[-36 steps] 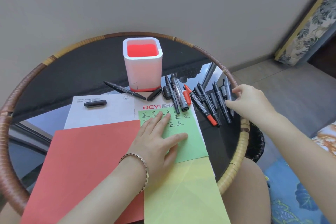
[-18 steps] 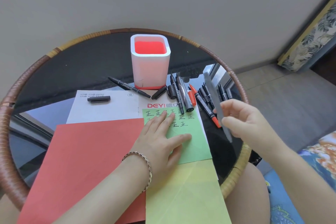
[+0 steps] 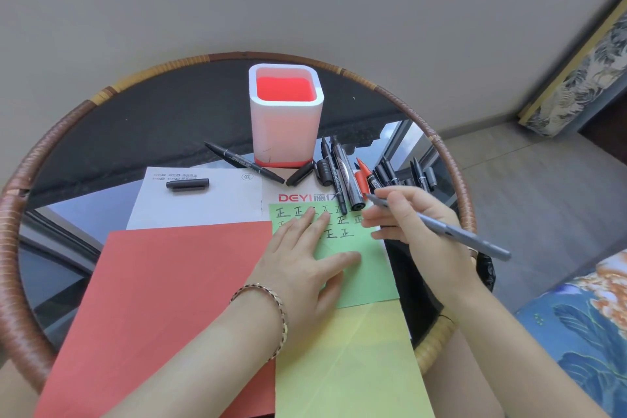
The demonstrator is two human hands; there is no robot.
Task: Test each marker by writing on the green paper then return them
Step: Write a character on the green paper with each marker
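The green paper [image 3: 364, 268] lies on the round table with several black handwritten characters across its top. My left hand [image 3: 305, 258] presses flat on it, fingers straight. My right hand [image 3: 417, 224] grips a grey marker [image 3: 468, 236] at the paper's right edge, its front end near my fingertips and its back end pointing right. Several black and red markers [image 3: 346, 176] lie loose in a pile behind the paper. A white pen holder with a red inside [image 3: 285, 115] stands at the back of the table.
A red sheet [image 3: 163, 299] and a yellow-green sheet [image 3: 346, 366] lie near me, a white sheet [image 3: 203, 204] behind them with a black cap [image 3: 187, 184] on it. One black marker [image 3: 242, 162] lies left of the holder. The wicker rim [image 3: 458, 180] rings the glass table.
My right hand lifted a grey marker out of the pile at the right and brought it left to the green paper's edge. My left hand stayed flat on the paper.
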